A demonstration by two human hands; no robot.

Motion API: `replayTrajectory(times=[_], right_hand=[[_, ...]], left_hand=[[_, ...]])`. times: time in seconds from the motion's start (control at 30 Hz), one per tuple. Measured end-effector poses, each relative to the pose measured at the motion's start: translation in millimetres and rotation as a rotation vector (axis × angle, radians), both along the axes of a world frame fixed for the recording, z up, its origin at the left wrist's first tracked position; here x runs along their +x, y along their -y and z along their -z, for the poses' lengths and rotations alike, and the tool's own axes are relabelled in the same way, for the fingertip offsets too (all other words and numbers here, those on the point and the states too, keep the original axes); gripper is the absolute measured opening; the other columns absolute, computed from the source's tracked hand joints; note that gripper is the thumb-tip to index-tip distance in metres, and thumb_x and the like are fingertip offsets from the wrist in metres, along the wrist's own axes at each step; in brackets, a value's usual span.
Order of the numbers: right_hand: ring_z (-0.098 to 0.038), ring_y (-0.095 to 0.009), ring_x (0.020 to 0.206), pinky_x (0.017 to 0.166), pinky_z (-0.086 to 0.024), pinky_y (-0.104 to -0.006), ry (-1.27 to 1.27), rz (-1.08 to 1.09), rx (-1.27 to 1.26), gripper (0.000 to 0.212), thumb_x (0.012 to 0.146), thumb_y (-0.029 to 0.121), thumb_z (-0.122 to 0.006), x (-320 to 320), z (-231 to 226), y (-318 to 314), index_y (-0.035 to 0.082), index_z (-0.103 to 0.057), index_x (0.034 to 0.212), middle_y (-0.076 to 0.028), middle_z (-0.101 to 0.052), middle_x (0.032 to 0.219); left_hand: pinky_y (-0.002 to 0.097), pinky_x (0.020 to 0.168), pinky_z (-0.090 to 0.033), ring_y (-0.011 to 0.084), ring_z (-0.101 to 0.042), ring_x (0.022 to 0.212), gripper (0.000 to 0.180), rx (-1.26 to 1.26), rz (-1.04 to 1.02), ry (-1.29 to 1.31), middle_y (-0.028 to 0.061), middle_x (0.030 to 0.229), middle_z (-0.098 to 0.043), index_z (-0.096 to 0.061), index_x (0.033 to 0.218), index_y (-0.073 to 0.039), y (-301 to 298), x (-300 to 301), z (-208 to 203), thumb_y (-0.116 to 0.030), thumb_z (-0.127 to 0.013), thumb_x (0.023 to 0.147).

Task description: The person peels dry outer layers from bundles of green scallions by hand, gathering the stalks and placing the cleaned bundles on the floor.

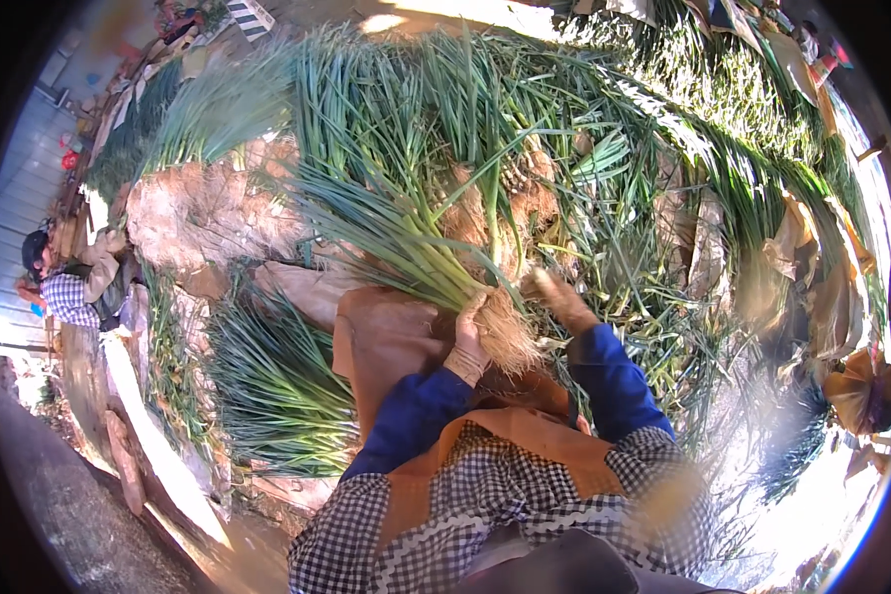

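In the head view, the person's left hand (pixel 470 332) is wrapped around the green-leaved bunch (pixel 444 275) just above its pale roots (pixel 508 335). The right hand (pixel 560 300), blurred, is right of them; its finger state cannot be told.

We are counting two hands, one left hand (pixel 472 332) and one right hand (pixel 561 300); two blue sleeves (pixel 614 384); one checked smock (pixel 351 515); one held bunch of green onions (pixel 444 269); and at least one co-worker (pixel 69 297), wearing one dark cap (pixel 35 249). We are leaving the overlapping leaves (pixel 366 109) uncounted, too many to separate.
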State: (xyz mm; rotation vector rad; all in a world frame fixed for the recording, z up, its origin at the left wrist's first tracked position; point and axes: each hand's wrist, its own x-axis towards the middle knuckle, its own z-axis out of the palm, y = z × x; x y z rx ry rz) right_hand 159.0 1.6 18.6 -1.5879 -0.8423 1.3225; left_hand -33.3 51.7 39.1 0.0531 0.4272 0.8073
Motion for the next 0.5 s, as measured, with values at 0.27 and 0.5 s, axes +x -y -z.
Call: replayTrajectory(times=[0.27, 0.5], right_hand=[[-0.046, -0.009, 0.047, 0.041, -0.038, -0.0261, -0.129, 0.014, 0.323, 0.028, 0.09, 0.027, -0.048, -19, -89, 17, 0.005, -0.061, 0.078, -0.002, -0.055, 0.059], [-0.061, -0.022, 0.082, 0.073, -0.048, -0.0326, 0.639, -0.42, -0.097, 0.041, 0.09, 0.042, -0.041, 17, -33, -15, 0.007, -0.062, 0.101, -0.01, -0.063, 0.084]], left_hand=[[0.0373, 0.084, -0.047, 0.0237, -0.058, 0.092, 0.031, -0.007, -0.037, -0.084, 0.0121, 0.104, -0.059, -0.053, 0.109, 0.003, 0, -15, 10, -0.019, -0.05, 0.087], [0.0366, 0.077, -0.05, 0.0216, -0.059, 0.083, 0.021, -0.054, -0.068, -0.159, 0.0099, 0.091, -0.061, -0.057, 0.098, 0.0, -5, -11, -5, -0.016, -0.051, 0.086]])
